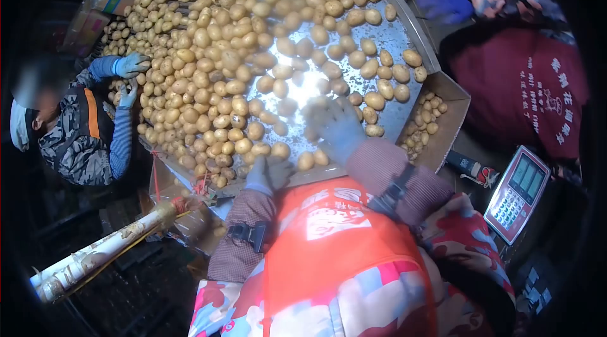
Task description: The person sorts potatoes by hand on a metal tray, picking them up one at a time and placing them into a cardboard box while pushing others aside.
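Many yellow-brown potatoes point(208, 52) cover the metal sorting table point(395, 36), piled thickly at the left and spread thinner at the right. My right hand point(336, 129), in a grey glove, reaches over the bare shiny metal, fingers stretched out and somewhat blurred. Potatoes lie around it, and none shows in its grasp. At the table's near edge is my left hand point(269, 174), also gloved, with its fingers apart beside a potato point(280, 150). The undersides of both hands are hidden.
A cardboard box point(454, 106) of smaller potatoes stands at the right corner, near a digital scale point(518, 195). At the left, a co-worker point(82, 122) has gloved hands in the pile. Another person's purple glove point(444, 6) is at upper right. A white pole point(104, 248) juts out lower left.
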`<action>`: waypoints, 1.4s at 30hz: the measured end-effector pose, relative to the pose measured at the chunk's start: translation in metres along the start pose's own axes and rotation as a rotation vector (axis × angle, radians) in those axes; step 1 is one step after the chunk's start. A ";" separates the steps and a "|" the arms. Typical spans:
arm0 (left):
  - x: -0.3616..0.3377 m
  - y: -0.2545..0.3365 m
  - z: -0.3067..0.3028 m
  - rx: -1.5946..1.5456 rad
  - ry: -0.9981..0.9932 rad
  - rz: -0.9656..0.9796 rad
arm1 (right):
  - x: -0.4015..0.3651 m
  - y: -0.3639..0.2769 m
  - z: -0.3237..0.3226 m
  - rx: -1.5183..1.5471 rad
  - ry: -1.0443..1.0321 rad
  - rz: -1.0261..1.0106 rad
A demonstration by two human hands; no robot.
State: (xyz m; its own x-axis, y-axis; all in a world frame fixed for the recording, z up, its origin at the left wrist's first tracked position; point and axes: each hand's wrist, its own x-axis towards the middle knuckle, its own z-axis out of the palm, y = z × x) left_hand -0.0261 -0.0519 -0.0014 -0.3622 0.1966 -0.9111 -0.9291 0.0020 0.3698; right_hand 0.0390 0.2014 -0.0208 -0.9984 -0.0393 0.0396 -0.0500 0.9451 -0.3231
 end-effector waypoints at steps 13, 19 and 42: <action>0.022 -0.005 -0.018 -0.177 -0.001 -0.062 | 0.094 0.134 -0.047 0.080 0.041 0.384; 0.026 -0.014 -0.025 -0.165 0.010 0.049 | 0.115 0.128 -0.049 -0.101 0.054 0.142; -0.010 -0.017 0.053 -0.252 -0.325 -0.108 | 0.074 0.169 -0.018 -0.257 -0.138 0.305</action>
State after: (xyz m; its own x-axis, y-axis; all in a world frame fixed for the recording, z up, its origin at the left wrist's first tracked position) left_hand -0.0030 -0.0017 0.0114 -0.2566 0.5076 -0.8225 -0.9643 -0.1922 0.1823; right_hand -0.0429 0.3646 -0.0552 -0.9614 0.2280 -0.1542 0.2386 0.9696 -0.0538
